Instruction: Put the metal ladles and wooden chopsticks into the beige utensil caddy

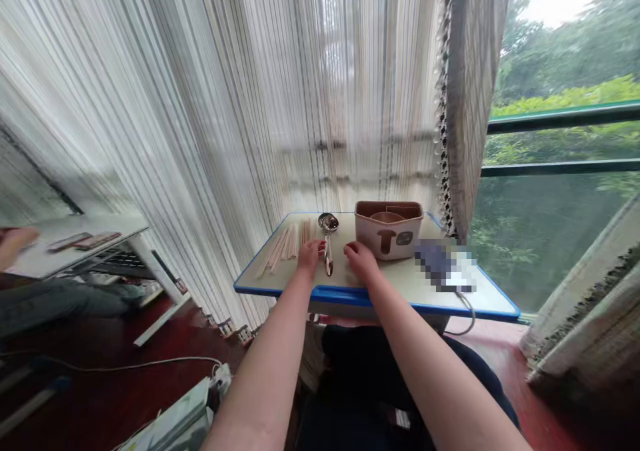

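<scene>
On a small table, my left hand rests beside several shiny metal spoons, its fingers slightly apart near their handles. Whether the fingertips touch the handles I cannot tell. Just left of that hand lies a fan of pale wooden chopsticks, with a second bunch behind the fingers. My right hand is at the front left corner of a white and brown utensil holder, fingers loosely bent with nothing visible in them. The holder stands upright, and brown dividers show inside it.
The pale tabletop has a blue edge. A blurred dark blue item with a grey cord lies at its right. Striped curtains hang behind, and a window is on the right. Another person's hand shows over a table at far left.
</scene>
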Available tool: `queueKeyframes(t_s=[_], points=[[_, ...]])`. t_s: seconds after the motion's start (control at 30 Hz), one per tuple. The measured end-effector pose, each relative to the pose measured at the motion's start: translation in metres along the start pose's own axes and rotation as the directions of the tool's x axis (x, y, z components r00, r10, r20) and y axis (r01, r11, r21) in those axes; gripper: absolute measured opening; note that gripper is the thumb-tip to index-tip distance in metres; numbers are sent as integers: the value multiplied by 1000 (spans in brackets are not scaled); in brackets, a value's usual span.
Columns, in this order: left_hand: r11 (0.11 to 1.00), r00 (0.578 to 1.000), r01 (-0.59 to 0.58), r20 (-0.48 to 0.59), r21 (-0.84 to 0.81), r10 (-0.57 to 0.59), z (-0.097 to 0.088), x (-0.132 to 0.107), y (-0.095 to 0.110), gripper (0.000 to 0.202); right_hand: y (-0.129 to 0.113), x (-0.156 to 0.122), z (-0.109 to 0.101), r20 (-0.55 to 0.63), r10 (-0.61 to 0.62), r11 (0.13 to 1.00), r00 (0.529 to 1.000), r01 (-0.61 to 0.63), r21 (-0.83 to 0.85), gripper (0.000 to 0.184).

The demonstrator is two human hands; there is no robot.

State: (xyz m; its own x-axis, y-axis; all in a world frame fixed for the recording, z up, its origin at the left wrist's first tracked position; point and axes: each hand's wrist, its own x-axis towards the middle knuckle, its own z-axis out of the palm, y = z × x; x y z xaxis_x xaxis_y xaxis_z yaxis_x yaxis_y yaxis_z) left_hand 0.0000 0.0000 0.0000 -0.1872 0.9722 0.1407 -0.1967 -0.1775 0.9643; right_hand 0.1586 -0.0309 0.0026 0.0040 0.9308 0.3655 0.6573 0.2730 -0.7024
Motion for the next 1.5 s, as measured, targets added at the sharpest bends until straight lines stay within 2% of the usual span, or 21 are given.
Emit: queueKeyframes(t_s=[0.17,0.4,0.57,0.8,1.0,1.2,1.33,1.5], points=[[1000,1000,-1,-6,-5,1,0,2,0,25,-3,-1,1,25,-42,998,999,43,-50,29],[1000,999,3,-36,-17,-4,-2,0,0,27,-15,-7,9,197,-189,960,962,224,-171,37],[1000,999,7,-33,9,-6,-2,-1,2,27,-18,-8,12,246,-185,937,951,246,-247,39],[997,999,-19,-26,69,21,-2,-2,2,25,-19,-11,12,169,-133,917,977,186,-353,31],[993,999,-36,-27,111,39,-2,-5,4,25,-25,-17,11,48,-38,862,998,58,-504,33],[990,999,-42,-21,132,45,-1,-5,3,26,-21,-12,6,56,109,899,993,-74,-431,35],[988,999,-48,-13,149,50,-2,-5,2,27,-14,-8,3,84,133,917,988,-91,-388,32],[986,999,-46,-6,162,48,-1,-6,4,27,-11,-7,1,114,140,937,984,-94,-335,39]])
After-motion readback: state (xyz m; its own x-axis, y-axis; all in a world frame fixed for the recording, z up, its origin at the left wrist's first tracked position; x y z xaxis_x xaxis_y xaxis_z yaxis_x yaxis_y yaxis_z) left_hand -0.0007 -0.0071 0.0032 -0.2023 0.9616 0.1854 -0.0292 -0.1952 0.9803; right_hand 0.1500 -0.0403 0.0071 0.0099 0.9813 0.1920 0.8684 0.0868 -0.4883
